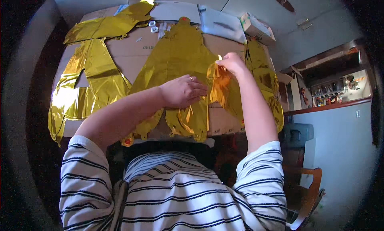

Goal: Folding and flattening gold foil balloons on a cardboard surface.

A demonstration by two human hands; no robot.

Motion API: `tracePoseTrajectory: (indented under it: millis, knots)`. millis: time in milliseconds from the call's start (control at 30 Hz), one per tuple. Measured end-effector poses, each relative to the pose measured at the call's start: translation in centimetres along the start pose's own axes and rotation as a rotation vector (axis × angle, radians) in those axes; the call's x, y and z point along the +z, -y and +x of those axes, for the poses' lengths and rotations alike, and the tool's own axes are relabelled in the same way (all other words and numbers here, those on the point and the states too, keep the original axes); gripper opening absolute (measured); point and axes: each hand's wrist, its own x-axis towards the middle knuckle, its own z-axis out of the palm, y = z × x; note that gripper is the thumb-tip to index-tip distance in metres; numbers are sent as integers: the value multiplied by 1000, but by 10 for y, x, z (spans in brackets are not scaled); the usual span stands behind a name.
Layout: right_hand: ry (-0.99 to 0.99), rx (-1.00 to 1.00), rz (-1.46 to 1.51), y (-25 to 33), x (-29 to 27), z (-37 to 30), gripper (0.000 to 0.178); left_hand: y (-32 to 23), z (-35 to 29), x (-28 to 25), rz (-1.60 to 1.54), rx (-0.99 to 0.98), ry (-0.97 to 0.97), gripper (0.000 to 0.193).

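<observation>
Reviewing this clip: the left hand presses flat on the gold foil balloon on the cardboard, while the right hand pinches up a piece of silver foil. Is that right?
Not quite. In the head view the foil piece pinched up by the right hand is gold, not silver. The rest holds: the left hand lies flat on the gold foil balloon spread over the cardboard.

Foil balloons (176, 59) lie on cardboard (132, 51), box (258, 29) probably behind.
</observation>
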Motion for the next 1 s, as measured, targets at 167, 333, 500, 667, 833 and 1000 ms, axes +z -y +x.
tracePoseTrajectory:
  millis: [167,333,500,667,833,1000]
  knots:
    - [-135,-203,200,24,-1,-24,27,11,-4,11,-17,58,-50,30]
    - [263,-408,806,51,11,-40,20,11,-3,9,-33,62,-98,29]
    - [-189,-598,325,22,22,-58,23,4,-2,1,-40,18,-68,28]
    - [-337,-692,-310,-25,42,-56,24,5,0,3,-39,44,-105,27]
    - [-466,-942,-368,1,50,-66,26,7,0,5,-21,18,-44,25]
    - [-426,-946,-357,4,52,-71,35,11,0,10,-26,23,-48,24]
